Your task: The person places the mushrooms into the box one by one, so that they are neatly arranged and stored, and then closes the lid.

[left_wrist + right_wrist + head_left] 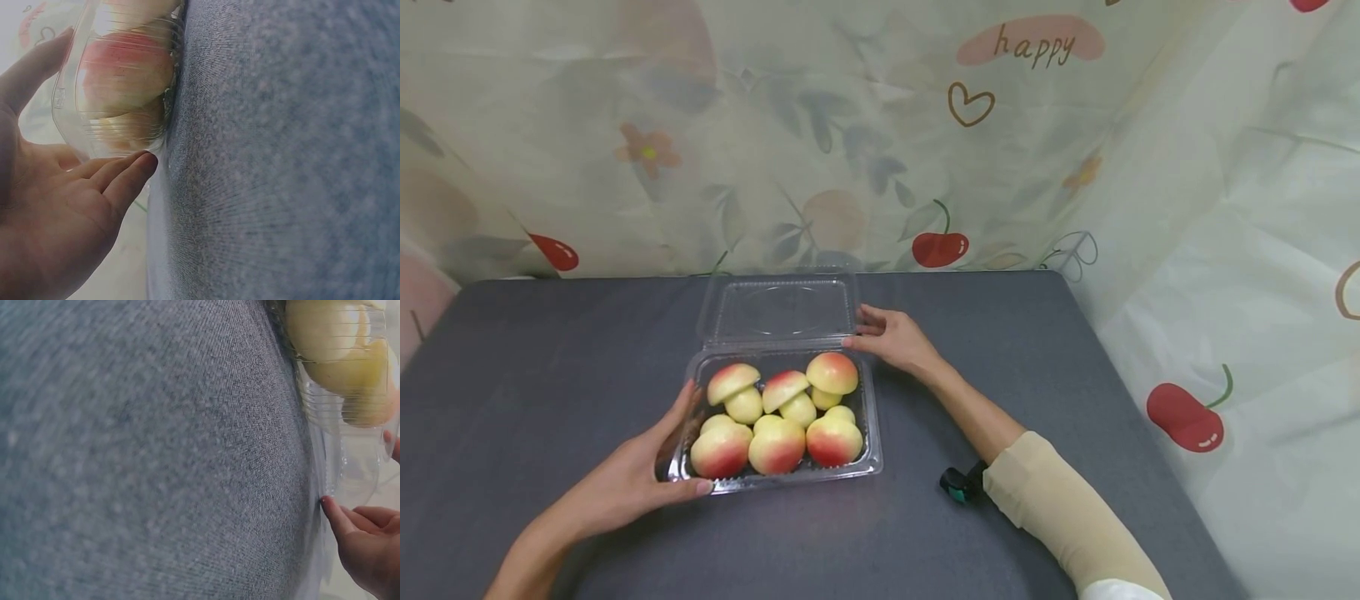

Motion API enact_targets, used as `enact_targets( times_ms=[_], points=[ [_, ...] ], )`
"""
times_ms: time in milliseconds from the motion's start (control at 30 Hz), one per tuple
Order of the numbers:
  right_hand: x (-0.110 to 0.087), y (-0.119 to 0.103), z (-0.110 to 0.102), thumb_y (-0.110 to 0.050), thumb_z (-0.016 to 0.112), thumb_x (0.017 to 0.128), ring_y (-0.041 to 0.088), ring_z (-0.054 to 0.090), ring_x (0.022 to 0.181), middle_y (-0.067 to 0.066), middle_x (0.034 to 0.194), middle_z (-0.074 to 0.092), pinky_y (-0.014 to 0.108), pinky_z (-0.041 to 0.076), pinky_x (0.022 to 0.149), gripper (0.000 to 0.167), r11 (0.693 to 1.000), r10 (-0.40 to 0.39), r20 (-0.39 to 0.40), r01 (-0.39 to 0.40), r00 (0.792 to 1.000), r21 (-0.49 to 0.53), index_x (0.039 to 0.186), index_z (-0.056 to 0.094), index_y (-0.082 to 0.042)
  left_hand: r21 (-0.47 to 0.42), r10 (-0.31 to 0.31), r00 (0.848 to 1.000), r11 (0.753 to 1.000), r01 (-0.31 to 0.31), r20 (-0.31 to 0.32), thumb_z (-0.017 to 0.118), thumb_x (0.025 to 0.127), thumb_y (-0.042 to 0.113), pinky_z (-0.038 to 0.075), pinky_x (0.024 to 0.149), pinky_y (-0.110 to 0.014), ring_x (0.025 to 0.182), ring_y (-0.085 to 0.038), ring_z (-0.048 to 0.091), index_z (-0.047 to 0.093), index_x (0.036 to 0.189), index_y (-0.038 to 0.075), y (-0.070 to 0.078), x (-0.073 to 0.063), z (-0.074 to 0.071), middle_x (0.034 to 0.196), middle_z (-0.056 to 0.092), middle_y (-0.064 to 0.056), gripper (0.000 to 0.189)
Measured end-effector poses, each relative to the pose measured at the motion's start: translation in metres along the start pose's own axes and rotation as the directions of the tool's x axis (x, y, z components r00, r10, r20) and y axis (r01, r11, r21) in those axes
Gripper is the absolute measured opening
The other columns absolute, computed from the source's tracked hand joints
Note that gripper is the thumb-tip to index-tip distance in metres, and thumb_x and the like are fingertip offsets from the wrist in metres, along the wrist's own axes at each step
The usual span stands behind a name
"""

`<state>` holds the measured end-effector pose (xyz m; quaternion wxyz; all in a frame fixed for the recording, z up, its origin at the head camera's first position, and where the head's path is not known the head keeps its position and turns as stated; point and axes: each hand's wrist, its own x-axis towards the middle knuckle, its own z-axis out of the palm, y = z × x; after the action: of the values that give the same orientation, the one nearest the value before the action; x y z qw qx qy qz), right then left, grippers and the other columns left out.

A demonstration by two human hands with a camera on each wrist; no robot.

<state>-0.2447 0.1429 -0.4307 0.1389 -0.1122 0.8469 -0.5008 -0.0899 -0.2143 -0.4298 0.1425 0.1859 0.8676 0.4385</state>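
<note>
A clear plastic container (pixel 871 454) lies on the grey table with several mushroom-shaped yellow pieces (pixel 777 446) in it, red-blushed on their caps. They stand in two rows. My left hand (pixel 632 475) holds the container's left end, thumb at the front rim and fingers along the side. In the left wrist view, the left hand's fingertips (pixel 147 161) reach under the container's edge. The hinged clear lid (pixel 781 308) is folded back behind the container. At the lid's right edge, my right hand (pixel 895 340) holds it between thumb and fingers.
The grey table (pixel 1000 367) stretches out on both sides of the container. A printed cloth (pixel 880 125) hangs at the table's back edge, with another white sheet (pixel 1262 317) at right. A small black device (pixel 958 483) is at the right wrist.
</note>
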Motion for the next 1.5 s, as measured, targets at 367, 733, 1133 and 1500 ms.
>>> enact_targets(
  times_ms=[367,733,1133,1500],
  points=[
    [-0.002,-0.002,0.000,-0.024,0.080,0.085,0.022,0.054,0.130,0.008,0.149,0.049,0.035,0.044,0.103,0.083,0.996,-0.074,-0.014,0.075,0.997,0.052,0.153,0.036,-0.004,0.001,0.023,1.000,1.000,-0.023,-0.006,0.083,0.081,0.036,0.024,0.094,0.000,0.139,-0.043,0.036,-0.005,0.160,0.020,0.000,0.000,0.001,0.163,0.017,-0.019,0.119],
    [-0.008,0.000,0.004,-0.008,0.079,0.085,0.026,0.059,0.124,0.009,0.153,0.043,0.032,0.048,0.097,0.083,0.975,-0.153,-0.069,0.162,0.986,0.151,0.154,0.034,-0.007,0.001,0.065,0.998,0.998,-0.065,-0.028,0.084,0.081,0.032,0.024,0.096,-0.001,0.136,-0.043,0.038,-0.003,0.160,0.018,-0.002,-0.001,0.005,0.162,0.019,-0.021,0.118],
    [-0.019,-0.001,0.003,-0.013,0.077,0.088,0.025,0.056,0.128,0.008,0.148,0.051,0.034,0.047,0.100,0.076,0.945,-0.294,-0.119,0.307,0.948,0.113,0.153,0.038,-0.011,-0.001,0.042,0.999,0.999,-0.042,-0.023,0.083,0.081,0.032,0.026,0.095,-0.001,0.136,-0.042,0.038,-0.003,0.160,0.017,0.001,-0.003,0.004,0.162,0.019,-0.021,0.118],
    [-0.034,-0.017,-0.001,-0.002,0.074,0.088,0.036,0.055,0.127,0.020,0.143,0.052,0.045,0.047,0.100,0.071,0.928,-0.332,-0.132,0.349,0.934,0.134,0.150,0.040,0.001,0.002,0.019,1.000,1.000,-0.019,-0.014,0.083,0.081,0.033,0.026,0.094,-0.001,0.137,-0.041,0.039,-0.004,0.160,0.017,0.003,0.000,0.003,0.162,0.018,-0.022,0.118]
  ],
)
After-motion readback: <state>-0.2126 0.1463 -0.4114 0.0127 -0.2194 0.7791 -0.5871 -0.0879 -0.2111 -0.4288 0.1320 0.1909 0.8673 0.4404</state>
